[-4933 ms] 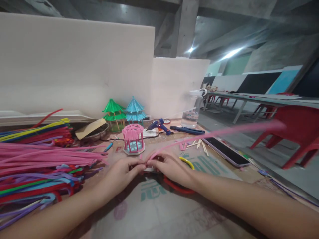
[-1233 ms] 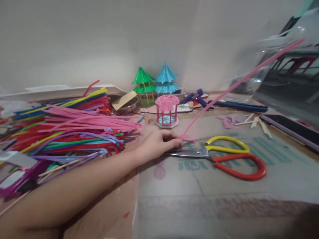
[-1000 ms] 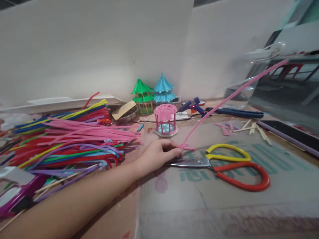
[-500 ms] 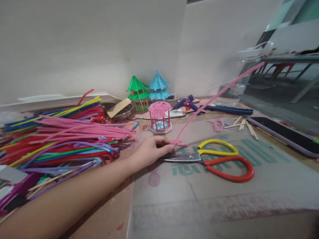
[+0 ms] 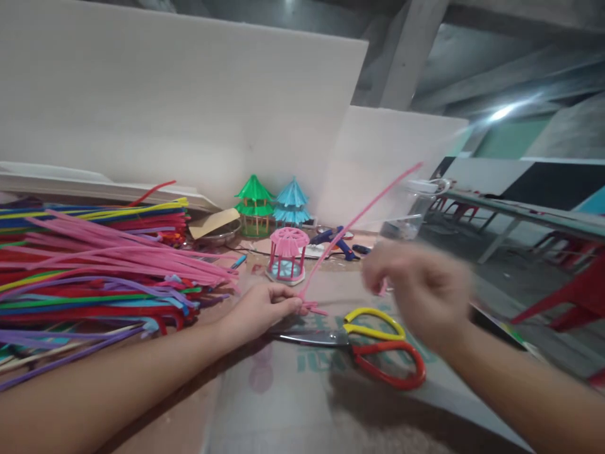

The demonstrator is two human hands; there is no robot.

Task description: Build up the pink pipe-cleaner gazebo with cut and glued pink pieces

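A long pink pipe cleaner [image 5: 359, 215] slants up to the right from my left hand [image 5: 267, 309], whose thumb and fingers pinch its lower end. Short pink ends stick out beside the fingertips. Just below that hand lie scissors [image 5: 326, 338] with one yellow and one red handle, blades pointing left. My right hand [image 5: 420, 293] hovers above and right of the scissors, fingers curled but smeared by motion. Whether it holds anything I cannot make out. Behind my left hand stands a small pink-roofed pavilion [image 5: 289, 247] on a pale base.
Bundles of coloured pipe cleaners [image 5: 113, 252] cover the left side. Green [image 5: 255, 202] and blue [image 5: 292, 202] model pavilions stand at the back near a blue glue gun [image 5: 331, 238]. A clear plastic container [image 5: 406, 211] is behind my right hand, a phone [image 5: 496, 325] beside that wrist.
My right hand has come into view from the right. The camera view has tilted up and shifted right. My left hand still pinches the pink pipe cleaner.
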